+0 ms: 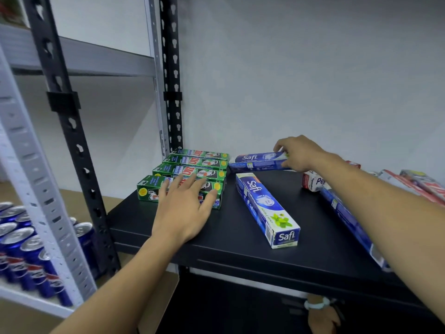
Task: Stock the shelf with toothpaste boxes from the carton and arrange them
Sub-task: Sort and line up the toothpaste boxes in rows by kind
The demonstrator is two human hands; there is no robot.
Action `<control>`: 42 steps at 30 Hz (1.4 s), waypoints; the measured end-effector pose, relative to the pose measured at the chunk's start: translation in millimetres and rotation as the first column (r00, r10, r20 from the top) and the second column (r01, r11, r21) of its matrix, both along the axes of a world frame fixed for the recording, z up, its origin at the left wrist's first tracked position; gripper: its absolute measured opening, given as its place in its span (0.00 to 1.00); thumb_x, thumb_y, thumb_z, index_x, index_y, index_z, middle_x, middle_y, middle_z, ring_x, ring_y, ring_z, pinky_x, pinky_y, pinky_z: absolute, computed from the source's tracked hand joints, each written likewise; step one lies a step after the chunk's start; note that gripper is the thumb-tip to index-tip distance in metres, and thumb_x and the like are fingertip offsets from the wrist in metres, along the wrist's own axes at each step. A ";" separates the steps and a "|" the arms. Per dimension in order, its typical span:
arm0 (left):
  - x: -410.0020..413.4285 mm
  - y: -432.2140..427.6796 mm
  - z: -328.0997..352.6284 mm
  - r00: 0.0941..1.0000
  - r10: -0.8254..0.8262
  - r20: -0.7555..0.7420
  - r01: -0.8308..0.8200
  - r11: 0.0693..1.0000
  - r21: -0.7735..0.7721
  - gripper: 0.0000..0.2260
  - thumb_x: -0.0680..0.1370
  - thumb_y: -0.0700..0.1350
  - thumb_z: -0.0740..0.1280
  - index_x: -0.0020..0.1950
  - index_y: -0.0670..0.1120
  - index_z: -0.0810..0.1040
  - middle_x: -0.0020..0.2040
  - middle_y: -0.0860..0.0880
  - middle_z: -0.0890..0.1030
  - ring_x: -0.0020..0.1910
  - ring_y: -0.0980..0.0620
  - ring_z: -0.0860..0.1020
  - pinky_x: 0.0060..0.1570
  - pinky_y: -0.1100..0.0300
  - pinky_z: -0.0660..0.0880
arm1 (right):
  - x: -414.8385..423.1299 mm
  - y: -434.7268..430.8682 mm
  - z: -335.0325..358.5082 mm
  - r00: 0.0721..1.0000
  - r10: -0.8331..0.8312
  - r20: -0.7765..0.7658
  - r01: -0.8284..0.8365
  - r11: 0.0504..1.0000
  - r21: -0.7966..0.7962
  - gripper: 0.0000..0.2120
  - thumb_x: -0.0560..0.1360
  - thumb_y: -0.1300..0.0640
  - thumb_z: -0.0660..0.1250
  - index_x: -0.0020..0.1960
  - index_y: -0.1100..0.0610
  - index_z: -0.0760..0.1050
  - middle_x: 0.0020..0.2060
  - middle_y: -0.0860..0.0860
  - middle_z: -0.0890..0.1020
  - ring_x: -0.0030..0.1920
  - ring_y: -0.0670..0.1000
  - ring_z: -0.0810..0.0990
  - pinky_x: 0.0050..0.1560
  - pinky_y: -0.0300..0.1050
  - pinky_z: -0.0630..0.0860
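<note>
roughly midway, i'd judge. far left, soda cans [24, 249] sit on a neighbouring rack. on the black shelf [240, 256], four green boxes [192, 169] already lie in a neat row in the back left corner. the left hand [185, 208] lies flat on the front one, fingers spread, gripping nothing. next, a loose blue box [267, 210] lies crooked, its mint-leaf end toward the edge. behind it the right hand [298, 153] curls round the end of a back blue box [255, 160] lying crosswise by the wall. further right, red and white boxes [313, 182] lie jumbled, not yet straightened. the carton is out of view.
</note>
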State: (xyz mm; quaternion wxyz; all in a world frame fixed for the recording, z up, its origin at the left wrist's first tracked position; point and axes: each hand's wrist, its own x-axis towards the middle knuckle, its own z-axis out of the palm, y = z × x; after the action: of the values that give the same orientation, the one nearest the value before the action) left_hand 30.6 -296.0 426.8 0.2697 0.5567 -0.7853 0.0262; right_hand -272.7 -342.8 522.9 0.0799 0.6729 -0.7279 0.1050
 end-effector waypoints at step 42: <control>-0.6 -4.9 -2.8 1.000 0.011 0.019 -0.010 1.000 -0.027 0.31 0.78 0.67 0.44 0.75 0.57 0.68 0.78 0.55 0.64 0.79 0.50 0.57 0.77 0.46 0.47 | 15.1 -41.7 -84.4 0.997 -0.052 0.049 0.064 0.961 -0.271 0.15 0.79 0.44 0.61 0.63 0.46 0.77 0.54 0.51 0.82 0.56 0.60 0.76 0.55 0.52 0.70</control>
State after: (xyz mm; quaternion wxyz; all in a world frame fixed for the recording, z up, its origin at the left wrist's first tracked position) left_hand 29.9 -300.9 424.0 0.2697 0.5569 -0.7844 0.0433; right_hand -257.6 -384.5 438.5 0.1595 0.6316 -0.7275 0.2155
